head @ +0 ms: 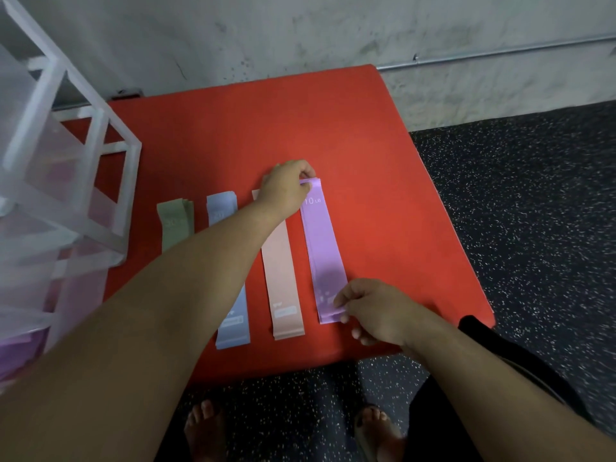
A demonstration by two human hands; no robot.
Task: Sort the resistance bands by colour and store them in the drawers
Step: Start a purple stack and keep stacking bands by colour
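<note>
Four stacks of resistance bands lie side by side on a red mat (pixel 383 181): green (pixel 175 223), blue (pixel 233 325), pink (pixel 281 278) and purple (pixel 325 251). The purple stack is marked "10 LB". My left hand (pixel 288 188) reaches across the other stacks and pinches the far end of the purple bands. My right hand (pixel 370 311) pinches their near end. My left forearm hides the middle of the blue stack and the near part of the green one. A translucent white drawer unit (pixel 50 181) stands at the left, with purple and pink shapes showing through its drawers.
The red mat lies on a dark speckled floor (pixel 533 211) against a grey wall (pixel 333 35). A pipe (pixel 500 53) runs low along the wall. My bare feet (pixel 206 425) stand at the mat's near edge.
</note>
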